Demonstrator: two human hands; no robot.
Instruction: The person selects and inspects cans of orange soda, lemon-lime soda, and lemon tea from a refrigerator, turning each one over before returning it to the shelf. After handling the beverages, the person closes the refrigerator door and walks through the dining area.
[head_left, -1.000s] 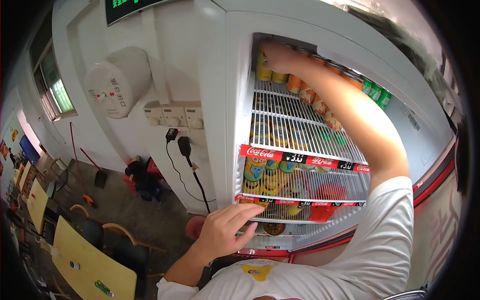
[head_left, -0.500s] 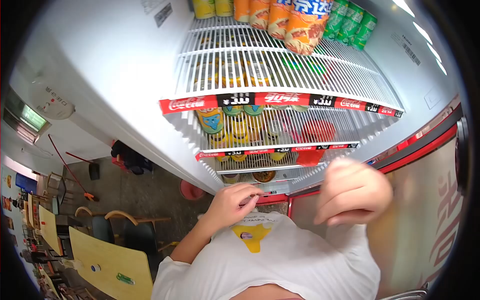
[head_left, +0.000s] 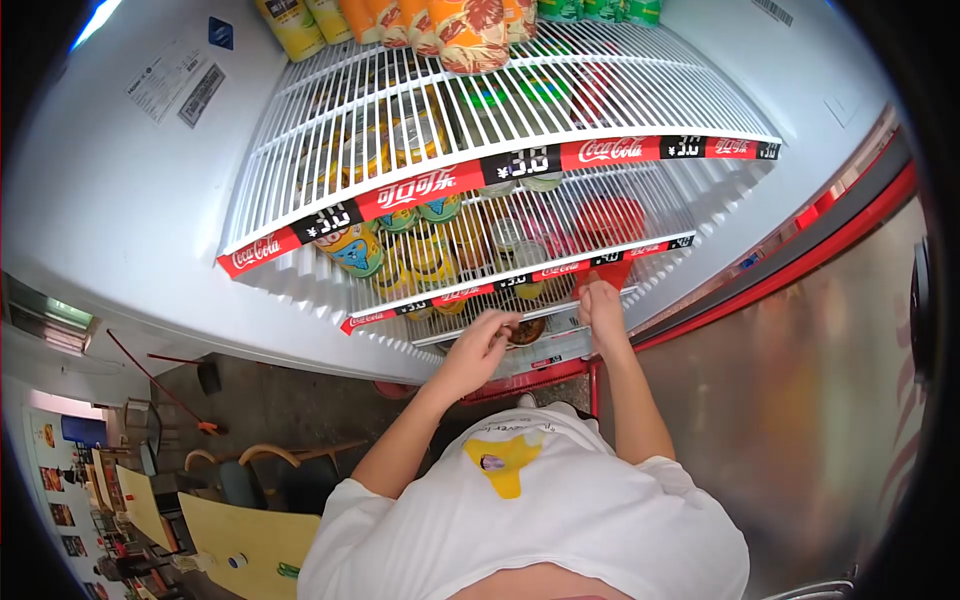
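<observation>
Open drinks fridge above a cluttered floor

Above the grip, orange cans (head_left: 470, 30) stand on the top wire shelf (head_left: 480, 110), with yellow cans (head_left: 400, 265) one shelf lower; far below-left lie a broom (head_left: 160, 385), chairs (head_left: 250, 465) and a yellow table (head_left: 250, 535).

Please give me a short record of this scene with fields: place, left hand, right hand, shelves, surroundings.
place: open drinks fridge, seen from above
left hand: empty, fingers curled, at the lower shelf front edge
right hand: at the same shelf edge, near a red item; grip cannot be told
shelves: white wire, red price strips; cans on top, yellow cans below
surroundings: yellow table, chairs, broom at lower left
</observation>
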